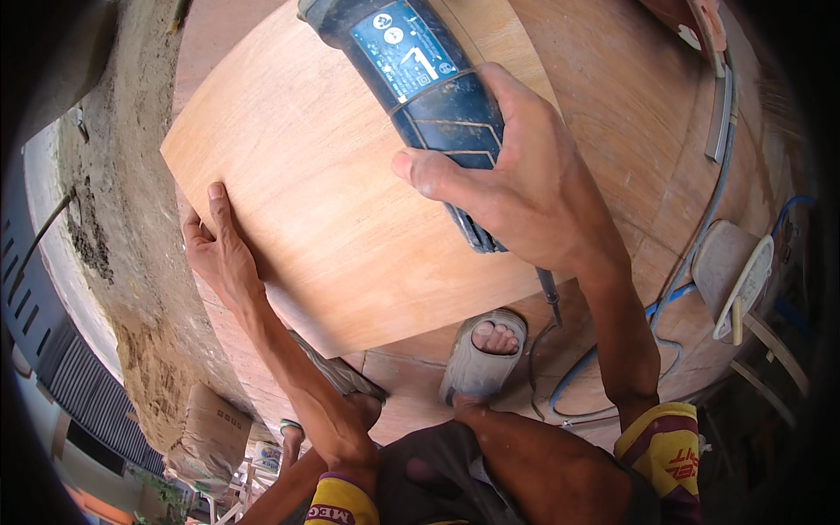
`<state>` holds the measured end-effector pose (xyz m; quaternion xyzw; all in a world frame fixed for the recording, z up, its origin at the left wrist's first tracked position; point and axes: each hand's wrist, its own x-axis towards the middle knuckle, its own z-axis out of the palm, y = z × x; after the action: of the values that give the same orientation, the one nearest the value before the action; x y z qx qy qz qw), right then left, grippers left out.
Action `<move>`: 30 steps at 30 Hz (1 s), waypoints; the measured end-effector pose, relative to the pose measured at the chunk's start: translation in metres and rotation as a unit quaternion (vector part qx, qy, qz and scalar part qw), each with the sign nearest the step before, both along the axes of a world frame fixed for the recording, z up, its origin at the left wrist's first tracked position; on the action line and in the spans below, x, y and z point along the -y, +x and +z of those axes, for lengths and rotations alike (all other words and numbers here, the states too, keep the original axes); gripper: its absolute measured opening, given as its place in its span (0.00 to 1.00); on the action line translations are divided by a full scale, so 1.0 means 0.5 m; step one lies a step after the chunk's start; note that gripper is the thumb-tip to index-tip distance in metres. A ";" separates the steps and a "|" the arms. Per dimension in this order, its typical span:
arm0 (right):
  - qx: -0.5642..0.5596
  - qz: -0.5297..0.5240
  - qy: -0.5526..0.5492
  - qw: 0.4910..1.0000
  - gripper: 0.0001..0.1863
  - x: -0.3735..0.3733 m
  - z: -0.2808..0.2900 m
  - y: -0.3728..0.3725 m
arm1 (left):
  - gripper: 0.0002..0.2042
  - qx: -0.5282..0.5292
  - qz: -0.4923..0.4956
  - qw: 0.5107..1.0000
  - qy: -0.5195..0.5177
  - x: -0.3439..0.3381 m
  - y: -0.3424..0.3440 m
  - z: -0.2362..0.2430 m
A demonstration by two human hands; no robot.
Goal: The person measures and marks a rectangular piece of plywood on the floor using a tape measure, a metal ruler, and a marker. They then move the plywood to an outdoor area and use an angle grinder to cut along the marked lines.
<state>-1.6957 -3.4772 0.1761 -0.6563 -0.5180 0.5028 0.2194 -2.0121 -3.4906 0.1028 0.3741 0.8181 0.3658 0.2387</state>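
Note:
A thin sheet of light brown plywood (324, 219) lies across the view in front of me. My left hand (223, 249) holds its left edge, the thumb on top and the other fingers at and under the rim. Above the sheet, my right hand (538, 188) is wrapped around the body of a blue corded power tool (446, 101). My right thumb lies along the near side of the tool, while its other fingers are hidden behind the body. The tool's head runs out of view at the top. Its black cord (549, 289) leaves the rear end, near my right foot.
Large reddish-brown boards (639, 157) lie under and beyond the sheet. At right are a blue cable (691, 249), a metal strip (719, 114) and a pale plastic piece (726, 271). My slippered foot (486, 350) stands by the near edge. A brown sack (210, 429) sits lower left, beside rough ground.

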 end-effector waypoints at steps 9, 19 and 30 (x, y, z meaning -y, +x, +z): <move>-0.002 0.000 -0.011 1.000 0.29 0.012 0.008 0.004 | 0.29 0.015 -0.009 1.000 0.023 0.005 -0.007 -0.015; -0.017 -0.001 -0.021 1.000 0.28 0.029 0.011 0.010 | 0.29 0.022 -0.013 0.999 0.033 0.007 -0.007 -0.019; -0.008 0.009 -0.029 1.000 0.28 0.049 0.013 0.018 | 0.27 0.019 -0.023 0.998 0.064 0.006 -0.015 -0.032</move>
<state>-1.6869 -3.5017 0.1825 -0.6539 -0.5074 0.5244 0.2000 -2.0196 -3.4938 0.0866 0.4001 0.7797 0.4187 0.2381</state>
